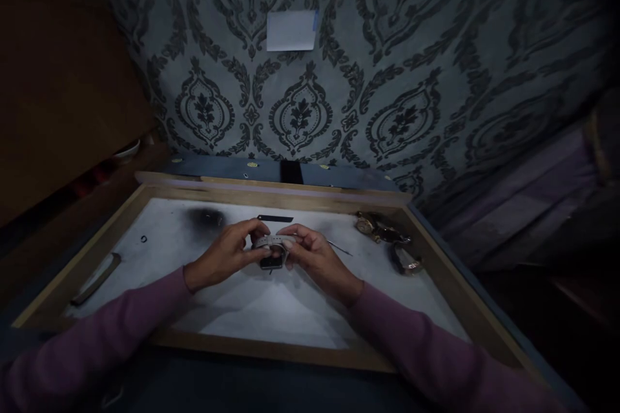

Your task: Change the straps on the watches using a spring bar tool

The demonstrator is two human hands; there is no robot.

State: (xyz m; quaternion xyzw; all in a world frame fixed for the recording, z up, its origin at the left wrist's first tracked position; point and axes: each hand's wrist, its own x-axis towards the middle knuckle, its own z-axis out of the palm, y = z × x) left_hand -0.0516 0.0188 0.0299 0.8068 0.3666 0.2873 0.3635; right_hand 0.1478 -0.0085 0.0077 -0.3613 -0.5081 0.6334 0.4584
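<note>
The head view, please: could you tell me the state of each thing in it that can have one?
Left hand: closed on the watch strap.
Right hand: closed on the strap's other side.
Watch: held between both hands above the tray, pale strap curved over a dark case.
Wooden tray: flat, white-lined, with a dark smudge.
Other watches: lying loose at the tray's right.
Thin tool: lying flat, untouched.
Paper note: stuck on the wall.

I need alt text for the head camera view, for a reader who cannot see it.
Two hands, left hand and right hand, together hold a watch with a pale strap above a white-lined wooden tray. More watches lie at its right.
</note>
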